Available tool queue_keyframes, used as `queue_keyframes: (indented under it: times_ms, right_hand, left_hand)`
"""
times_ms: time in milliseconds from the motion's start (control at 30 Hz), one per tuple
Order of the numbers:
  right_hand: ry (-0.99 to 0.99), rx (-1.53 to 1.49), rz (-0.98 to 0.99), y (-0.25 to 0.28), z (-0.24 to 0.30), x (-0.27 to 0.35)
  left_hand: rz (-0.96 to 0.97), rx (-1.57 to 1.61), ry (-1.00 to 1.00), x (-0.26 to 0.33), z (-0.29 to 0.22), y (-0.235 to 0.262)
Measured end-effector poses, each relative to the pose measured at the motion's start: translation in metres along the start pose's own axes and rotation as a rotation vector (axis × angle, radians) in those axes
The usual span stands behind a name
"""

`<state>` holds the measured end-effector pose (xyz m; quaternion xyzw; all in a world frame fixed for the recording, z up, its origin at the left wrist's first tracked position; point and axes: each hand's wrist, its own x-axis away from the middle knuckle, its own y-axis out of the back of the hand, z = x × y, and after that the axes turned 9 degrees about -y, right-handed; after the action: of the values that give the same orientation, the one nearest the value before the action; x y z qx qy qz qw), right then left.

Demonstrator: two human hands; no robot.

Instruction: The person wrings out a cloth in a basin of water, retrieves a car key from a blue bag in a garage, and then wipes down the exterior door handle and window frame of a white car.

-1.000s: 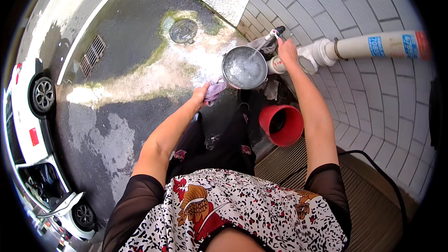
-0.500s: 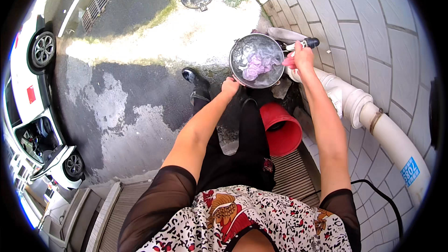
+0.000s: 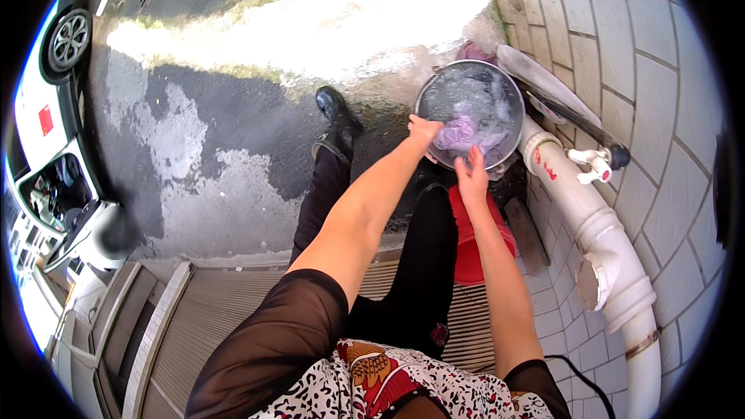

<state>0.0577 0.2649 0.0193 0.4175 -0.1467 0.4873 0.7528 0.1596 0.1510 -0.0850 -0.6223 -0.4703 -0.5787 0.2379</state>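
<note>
A round grey basin (image 3: 473,77) stands at the foot of the tiled wall, with cloudy water and a wet purple cloth (image 3: 459,133) inside. My left hand (image 3: 424,131) is closed over the basin's left rim, and a fingertip reaches inward beside the cloth. At the near rim, my right hand (image 3: 472,174) is open, its fingers stretched toward the cloth. A white tap (image 3: 594,164) with a black end sticks out from the wall, right of the basin, and neither hand touches it.
A red bucket (image 3: 469,252) lies close to my leg, below the basin. Thick white pipe (image 3: 578,206) runs along the wall at right. My boot (image 3: 335,112) stands on wet ground. Ribbed steps (image 3: 233,306) lie near me, and a white car (image 3: 46,120) is at far left.
My right hand has left the tap and come down to the basin's near rim. My left hand stays at the left rim. The view has shifted, and my left boot stands farther from the basin.
</note>
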Motion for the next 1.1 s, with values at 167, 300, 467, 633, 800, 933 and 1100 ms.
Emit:
queue_keyframes:
  times_ms: [167, 300, 467, 633, 800, 933, 1100]
  right_hand:
    - [-0.189, 0.425, 0.281, -0.047, -0.05, -0.014]
    - [-0.288, 0.43, 0.38, -0.042, -0.011, -0.006]
    - [-0.24, 0.553, 0.192, 0.006, 0.016, -0.024]
    - [-0.098, 0.573, 0.146, 0.021, 0.019, -0.035]
    - [-0.081, 0.271, 0.186, 0.027, -0.008, -0.017]
    - [0.058, 0.435, 0.15, 0.044, -0.038, -0.002]
    - [0.13, 0.505, 0.427, 0.044, -0.047, -0.001]
  left_hand:
    - [-0.184, -0.041, -0.023, 0.043, -0.01, -0.005]
    - [-0.217, 0.109, -0.08, 0.065, 0.001, -0.012]
    - [0.322, 0.926, -0.027, 0.075, -0.019, -0.014]
    - [0.369, 0.747, -0.037, 0.074, -0.058, -0.009]
    - [0.642, 1.012, -0.067, 0.065, -0.016, 0.016]
    - [0.564, 0.569, -0.437, 0.017, -0.001, -0.003]
    - [0.193, -0.627, -1.19, -0.046, 0.015, -0.036]
